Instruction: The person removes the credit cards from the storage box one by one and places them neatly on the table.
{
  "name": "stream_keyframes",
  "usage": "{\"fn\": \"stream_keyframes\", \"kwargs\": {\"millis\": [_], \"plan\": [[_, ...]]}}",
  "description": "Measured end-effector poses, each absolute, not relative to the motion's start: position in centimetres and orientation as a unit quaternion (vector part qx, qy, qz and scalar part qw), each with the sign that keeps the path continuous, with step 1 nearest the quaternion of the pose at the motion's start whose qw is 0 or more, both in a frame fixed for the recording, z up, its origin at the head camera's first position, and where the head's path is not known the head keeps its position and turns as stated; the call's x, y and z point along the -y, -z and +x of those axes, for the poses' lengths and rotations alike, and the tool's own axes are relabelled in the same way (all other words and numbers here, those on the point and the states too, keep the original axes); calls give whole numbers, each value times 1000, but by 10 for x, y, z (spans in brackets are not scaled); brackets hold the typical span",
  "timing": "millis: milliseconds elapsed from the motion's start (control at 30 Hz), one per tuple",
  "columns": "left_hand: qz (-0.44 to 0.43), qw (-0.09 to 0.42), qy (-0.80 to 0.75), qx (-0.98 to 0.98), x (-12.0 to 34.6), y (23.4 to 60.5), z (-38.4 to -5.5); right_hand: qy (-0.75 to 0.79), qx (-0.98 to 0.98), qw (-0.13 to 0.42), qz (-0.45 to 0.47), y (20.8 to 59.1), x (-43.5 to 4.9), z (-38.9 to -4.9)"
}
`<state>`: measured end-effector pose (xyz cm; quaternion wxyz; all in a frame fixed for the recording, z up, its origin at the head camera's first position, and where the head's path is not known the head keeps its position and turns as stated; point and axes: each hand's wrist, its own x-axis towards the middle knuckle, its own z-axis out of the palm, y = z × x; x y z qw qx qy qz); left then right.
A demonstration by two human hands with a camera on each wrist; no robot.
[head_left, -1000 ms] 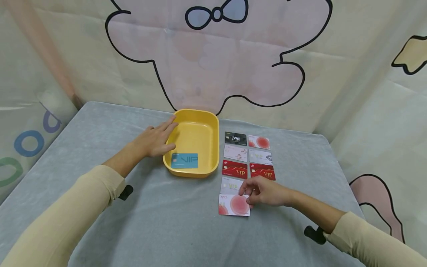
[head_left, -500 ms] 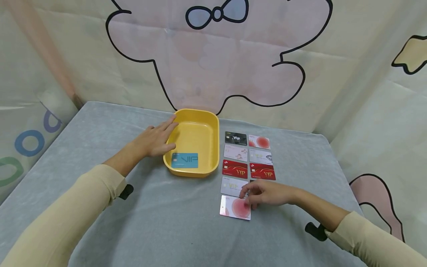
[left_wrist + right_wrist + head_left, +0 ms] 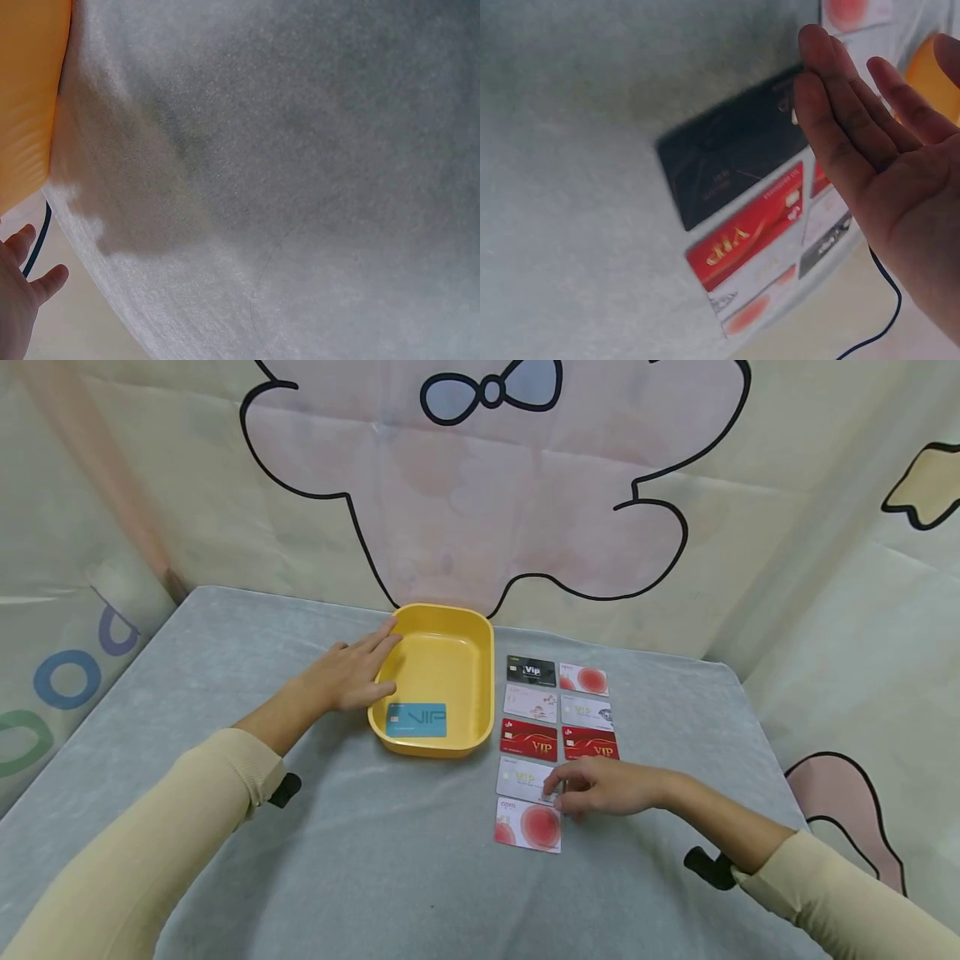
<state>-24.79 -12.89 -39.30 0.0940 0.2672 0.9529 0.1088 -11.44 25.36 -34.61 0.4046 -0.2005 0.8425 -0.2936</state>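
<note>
My left hand (image 3: 350,677) rests on the left rim of a yellow plastic tray (image 3: 483,685), fingers spread along it. Inside the tray's near end lies a blue VIP card (image 3: 416,721). Fingers loosely bent, my right hand (image 3: 607,785) hovers by the near end of two columns of cards. Closest to its fingertips are a white card with red circles (image 3: 528,825), lying flat, and a pale VIP card (image 3: 521,777). In the right wrist view, a black card (image 3: 735,146) lies beneath this hand, hidden from the head view. Nothing shows between the fingers.
Beyond the hand lie two red VIP cards (image 3: 528,740), a black Vip card (image 3: 531,671) and several pale cards. A grey cloth (image 3: 337,860) covers the table. Printed curtains (image 3: 480,527) stand behind and at the sides.
The white card with red circles has shifted slightly toward me and lies slightly turned. My right fingers have come off it and risen a little. The left hand stays on the tray.
</note>
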Motion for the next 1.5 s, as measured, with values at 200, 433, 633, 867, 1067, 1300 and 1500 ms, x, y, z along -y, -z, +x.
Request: {"fn": "stream_keyframes", "kwargs": {"millis": [200,433,633,867,1067,1300,1500], "plan": [[268,91,-108,-953,129,393,-248,304,-842,390,-215,337,-251,-128],[269,94,-109,-952,130,392,-247,342,-861,307,-219,319,-238,-153],[270,92,-107,-953,130,394,-248,381,-870,237,-204,309,-215,-171],[268,92,-108,-953,129,395,-249,449,-832,268,-184,301,-187,-187],[271,89,-107,-953,129,396,-249,474,-814,290,-171,303,-164,-198],[268,93,-104,-953,130,396,-249,458,-807,334,-169,313,-144,-208],[266,94,-103,-954,130,395,-249,410,-817,367,-172,315,-136,-211]]}}
